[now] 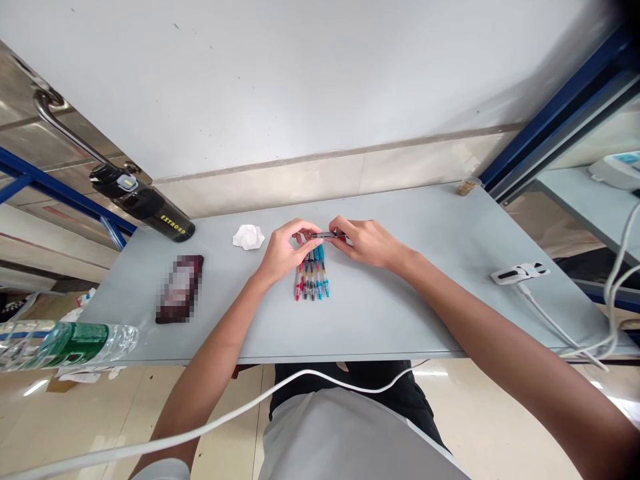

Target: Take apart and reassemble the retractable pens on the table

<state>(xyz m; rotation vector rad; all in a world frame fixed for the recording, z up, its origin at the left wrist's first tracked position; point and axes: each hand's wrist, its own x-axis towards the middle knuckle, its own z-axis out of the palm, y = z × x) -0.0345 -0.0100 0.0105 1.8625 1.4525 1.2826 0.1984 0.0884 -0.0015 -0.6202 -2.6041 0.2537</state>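
A dark pen [326, 235] is held crosswise between the left hand [286, 250] and the right hand [367, 241], both closed on its ends by the fingertips, just above a row of coloured pens [313, 277] lying on the desk [380, 313]. It seems the pen is being pulled apart or capped; a steady, straight pull is called for next.
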